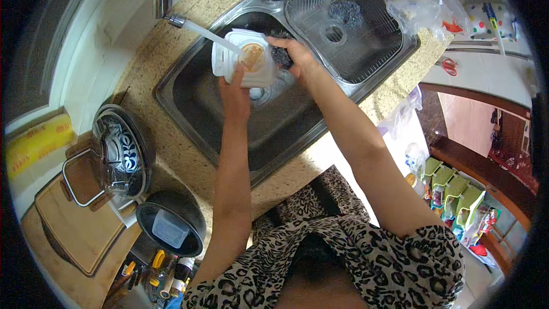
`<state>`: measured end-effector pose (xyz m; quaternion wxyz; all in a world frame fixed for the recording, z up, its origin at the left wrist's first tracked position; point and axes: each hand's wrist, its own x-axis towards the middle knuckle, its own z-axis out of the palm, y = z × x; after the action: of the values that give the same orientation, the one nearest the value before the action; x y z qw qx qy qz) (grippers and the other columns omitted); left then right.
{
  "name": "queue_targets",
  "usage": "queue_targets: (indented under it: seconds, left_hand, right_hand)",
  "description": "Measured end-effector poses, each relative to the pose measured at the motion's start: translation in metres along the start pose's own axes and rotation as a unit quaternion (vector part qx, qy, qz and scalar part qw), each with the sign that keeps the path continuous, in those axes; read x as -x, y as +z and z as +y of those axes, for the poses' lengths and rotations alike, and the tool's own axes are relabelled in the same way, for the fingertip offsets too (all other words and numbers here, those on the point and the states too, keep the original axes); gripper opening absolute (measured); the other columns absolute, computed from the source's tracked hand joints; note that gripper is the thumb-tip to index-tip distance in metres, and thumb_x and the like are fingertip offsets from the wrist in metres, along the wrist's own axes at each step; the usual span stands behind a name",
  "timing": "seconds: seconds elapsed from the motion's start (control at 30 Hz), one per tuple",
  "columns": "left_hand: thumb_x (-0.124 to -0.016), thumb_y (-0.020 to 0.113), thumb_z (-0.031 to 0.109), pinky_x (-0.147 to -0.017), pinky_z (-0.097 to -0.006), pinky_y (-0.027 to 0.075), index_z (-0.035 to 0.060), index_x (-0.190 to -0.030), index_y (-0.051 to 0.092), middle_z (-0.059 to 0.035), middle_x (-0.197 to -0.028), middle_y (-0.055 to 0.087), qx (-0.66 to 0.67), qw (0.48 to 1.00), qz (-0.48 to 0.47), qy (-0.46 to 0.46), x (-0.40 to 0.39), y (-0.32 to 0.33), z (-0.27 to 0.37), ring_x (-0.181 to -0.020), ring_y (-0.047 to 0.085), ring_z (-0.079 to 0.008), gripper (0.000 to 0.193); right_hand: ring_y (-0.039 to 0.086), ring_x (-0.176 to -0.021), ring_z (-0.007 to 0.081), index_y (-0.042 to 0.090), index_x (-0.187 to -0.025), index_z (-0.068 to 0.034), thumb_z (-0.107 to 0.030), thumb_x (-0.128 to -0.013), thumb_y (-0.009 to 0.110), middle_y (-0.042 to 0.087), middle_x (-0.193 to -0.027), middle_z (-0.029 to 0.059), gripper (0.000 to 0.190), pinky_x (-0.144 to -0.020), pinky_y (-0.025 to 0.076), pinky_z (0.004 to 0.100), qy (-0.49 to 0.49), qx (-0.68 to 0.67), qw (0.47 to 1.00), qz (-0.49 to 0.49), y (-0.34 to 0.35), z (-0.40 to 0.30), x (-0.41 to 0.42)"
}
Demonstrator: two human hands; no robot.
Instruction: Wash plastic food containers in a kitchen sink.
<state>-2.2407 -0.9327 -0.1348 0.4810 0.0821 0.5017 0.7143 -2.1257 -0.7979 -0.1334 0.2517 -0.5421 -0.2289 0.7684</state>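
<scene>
Over the large basin of a steel sink (188,90), my left hand (235,90) grips a white plastic container lid (227,58) with an orange printed label on it. Its thumb presses on the face, near the label. A dark scouring pad (282,56) is in my right hand (298,58), close against the lid's right edge. Water (210,36) streams from the faucet spout (175,20) at the upper left onto the lid. Below the lid, the basin drain (259,94) is partly visible.
The smaller basin (309,13) holds another dark scouring pad (346,12). A clear plastic bag (433,4) lies on the counter at right. To the left stand a basin of dishes (122,150), a wooden cutting board (79,223) and a dark pot (146,219) containing a clear plastic container (170,228).
</scene>
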Motion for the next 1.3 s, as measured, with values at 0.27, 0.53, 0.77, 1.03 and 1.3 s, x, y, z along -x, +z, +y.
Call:
queue_targets:
  seconds: [0.27, 0.53, 0.77, 1.03, 1.3]
  left_hand:
    - [-0.087, 0.065, 0.013, -0.086, -0.0365, 0.051, 0.0001, -0.117, 0.056, -0.0106, -0.111, 0.063, -0.064, 0.981, -0.134, -0.126, -0.039, -0.039, 0.033, -0.104, 0.062, -0.0238, 0.034]
    - [-0.085, 0.062, 0.009, -0.084, -0.034, 0.051, 0.0014, -0.119, 0.054, -0.0077, -0.108, 0.063, -0.139, 0.975, -0.175, -0.004, -0.045, -0.023, -0.012, -0.097, 0.062, -0.02, 0.036]
    - [-0.078, 0.053, -0.001, -0.086, -0.0327, 0.05, 0.0056, -0.129, 0.045, -0.0085, -0.117, 0.055, -0.188, 0.962, -0.17, -0.104, -0.03, 0.001, -0.008, -0.107, 0.057, -0.0193, 0.053]
    - [-0.077, 0.051, -0.001, -0.091, -0.0356, 0.05, 0.003, -0.125, 0.049, -0.0103, -0.115, 0.058, -0.084, 0.974, -0.175, -0.114, -0.016, 0.015, 0.003, -0.109, 0.058, -0.0231, 0.048]
    - [-0.088, 0.044, 0.015, -0.091, -0.0381, 0.05, -0.0001, -0.116, 0.054, -0.0119, -0.113, 0.059, 0.155, 0.983, -0.019, -0.101, -0.036, -0.004, -0.016, -0.105, 0.06, -0.0243, 0.033]
  right_hand:
    - [0.061, -0.09, 0.0142, 0.061, -0.115, -0.008, -0.002, -0.071, 0.075, 0.066, -0.103, 0.0052, 0.047, -0.082, 0.05, 0.0278, -0.243, 0.222, 0.93, -0.162, 0.005, -0.004, -0.014]
    - [0.059, -0.104, 0.031, 0.065, -0.106, -0.009, -0.017, -0.077, 0.072, 0.065, -0.106, 0.0125, 0.031, -0.092, 0.044, 0.0391, -0.608, 0.385, 0.687, -0.095, 0.043, 0.059, -0.003]
    - [0.058, -0.1, 0.0333, 0.067, -0.092, -0.008, -0.014, -0.077, 0.068, 0.066, -0.1, 0.0104, 0.016, -0.09, 0.043, 0.042, -0.562, 0.41, 0.718, 0.04, 0.029, 0.01, -0.024]
    - [0.048, -0.125, 0.031, 0.064, -0.103, -0.011, -0.003, -0.079, 0.063, 0.065, -0.112, 0.0085, 0.025, -0.105, 0.036, 0.0417, -0.534, 0.402, 0.744, 0.002, 0.018, -0.003, -0.019]
    - [0.041, -0.132, 0.0336, 0.061, -0.112, -0.013, -0.002, -0.073, 0.067, 0.056, -0.13, 0.008, 0.041, -0.112, 0.025, 0.0469, -0.588, 0.462, 0.648, -0.144, 0.032, 0.03, 0.014]
